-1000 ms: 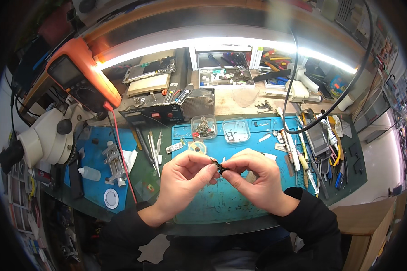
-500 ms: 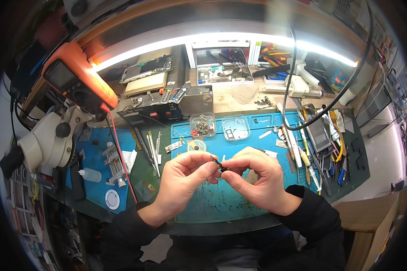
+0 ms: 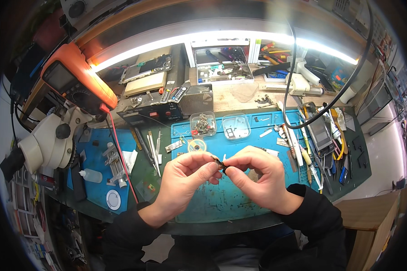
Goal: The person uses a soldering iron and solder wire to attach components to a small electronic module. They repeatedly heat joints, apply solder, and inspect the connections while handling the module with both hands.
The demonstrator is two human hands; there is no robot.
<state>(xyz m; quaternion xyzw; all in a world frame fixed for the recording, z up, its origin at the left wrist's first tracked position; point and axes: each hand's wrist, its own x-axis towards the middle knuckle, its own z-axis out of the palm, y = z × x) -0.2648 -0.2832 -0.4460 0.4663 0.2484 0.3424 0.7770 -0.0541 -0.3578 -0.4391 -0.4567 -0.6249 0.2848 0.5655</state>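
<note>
A small dark part with a coppery edge (image 3: 220, 162), perhaps a circuit piece but too small to name, sits between my two hands above the blue work mat (image 3: 199, 205). My left hand (image 3: 185, 183) pinches its left end between thumb and forefinger. Thumb and forefinger of my right hand (image 3: 260, 178) close on its right end. Just beyond my left fingers lies a round spool (image 3: 196, 145). Behind it stand a clear box of small metal parts (image 3: 202, 125) and a second clear box (image 3: 236, 127) holding a few dark pieces.
At left are an orange multimeter (image 3: 79, 79), a white microscope (image 3: 45, 140), a metal clamp fixture (image 3: 116, 165) and a squeeze bottle (image 3: 91, 175). Tweezers (image 3: 154, 153) lie beside them. Screwdrivers and other tools (image 3: 314, 153) crowd the right. A black cable (image 3: 348, 86) loops overhead.
My right hand has shifted very slightly to the right, and the small dark part shows a little more between the fingertips. My left hand stays nearly still.
</note>
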